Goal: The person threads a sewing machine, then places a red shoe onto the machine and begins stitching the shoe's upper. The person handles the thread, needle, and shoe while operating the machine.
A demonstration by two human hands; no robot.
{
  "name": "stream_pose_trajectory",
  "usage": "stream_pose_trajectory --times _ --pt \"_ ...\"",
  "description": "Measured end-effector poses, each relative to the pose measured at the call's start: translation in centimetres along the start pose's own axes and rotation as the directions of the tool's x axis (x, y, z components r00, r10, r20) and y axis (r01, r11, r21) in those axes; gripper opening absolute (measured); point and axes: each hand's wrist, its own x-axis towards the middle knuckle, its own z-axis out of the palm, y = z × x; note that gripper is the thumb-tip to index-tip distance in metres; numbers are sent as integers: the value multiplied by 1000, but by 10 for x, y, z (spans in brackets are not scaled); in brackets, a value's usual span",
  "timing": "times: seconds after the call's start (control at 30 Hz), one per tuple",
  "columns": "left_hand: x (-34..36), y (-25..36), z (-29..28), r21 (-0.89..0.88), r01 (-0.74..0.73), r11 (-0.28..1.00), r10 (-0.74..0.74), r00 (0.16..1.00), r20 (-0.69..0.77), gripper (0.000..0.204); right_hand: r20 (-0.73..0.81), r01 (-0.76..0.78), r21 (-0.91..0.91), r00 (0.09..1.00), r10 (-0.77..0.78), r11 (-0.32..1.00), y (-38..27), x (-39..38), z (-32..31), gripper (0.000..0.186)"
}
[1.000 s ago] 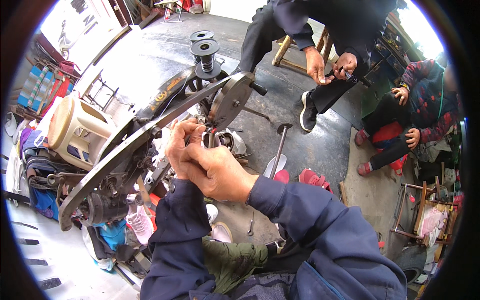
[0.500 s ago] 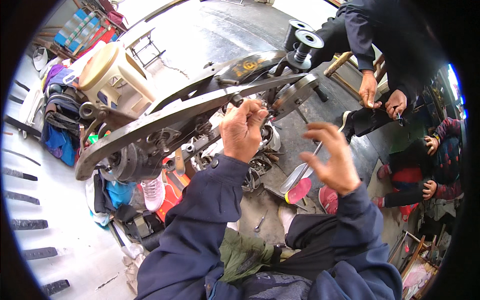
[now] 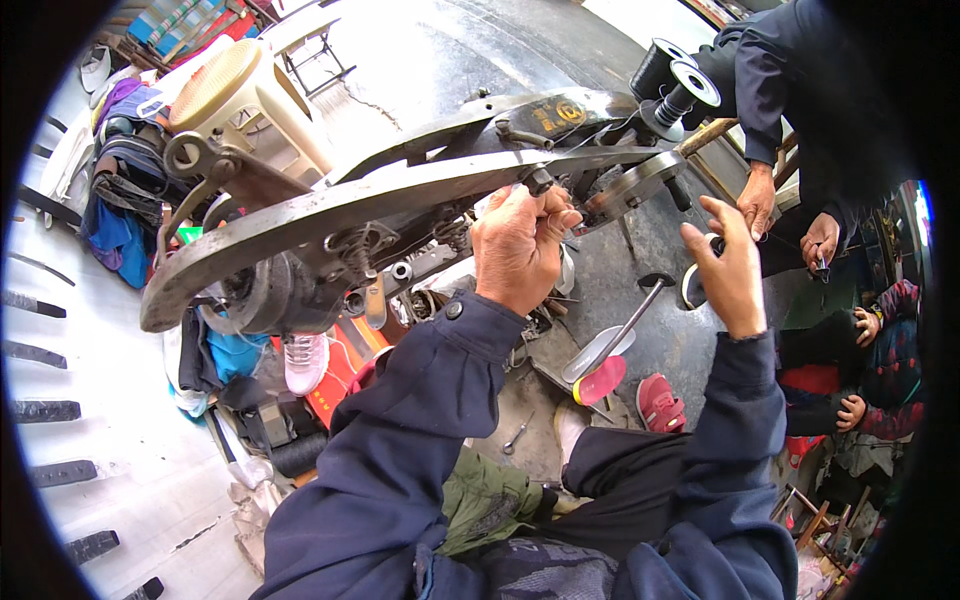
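Observation:
A dark metal hand-cranked sewing machine [image 3: 380,200] with a long curved arm lies across the view in front of me. My left hand [image 3: 520,245] is at its middle, below a small dark knob [image 3: 538,180]. Its thumb and fingers are pinched together, and whatever lies between them is hidden. My right hand [image 3: 732,270] is raised off to the right, fingers apart and nothing in it. Nearest to it is the round crank wheel [image 3: 625,195] with its black handle [image 3: 678,192], which it does not touch. Thread spools [image 3: 695,85] stand at the machine's far right end.
Another person's hands [image 3: 758,195] are at the upper right; a child's hand [image 3: 868,325] shows below them. A pink shoe [image 3: 305,362] and a red shoe [image 3: 658,402] are under the machine. A plastic stool [image 3: 222,90] stands left, beside bags [image 3: 130,190]. A metal tool [image 3: 517,433] lies on the floor.
My right hand has risen and moved right, its fingers now pointing up. The left hand stays pinched at the machine. The view has shifted, so the spools sit farther right.

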Motion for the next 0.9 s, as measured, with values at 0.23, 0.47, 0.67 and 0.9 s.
stream_pose_trajectory --times 0.23,0.47,0.67,0.9 --pt "1 0 1 18 -37 999 38 998 -44 14 -67 46 -78 996 -51 996 15 10 26 55" --pt "-4 2 -1 -18 67 998 -66 997 38 13 63 -53 -252 996 70 966 22 37 49 44" --pt "-4 -4 2 -81 82 993 -77 995 60 14 23 -107 -201 993 114 974 35 42 71 28" --pt "-5 -7 2 29 56 998 -57 998 37 13 110 -89 -136 988 105 987 52 39 86 30"
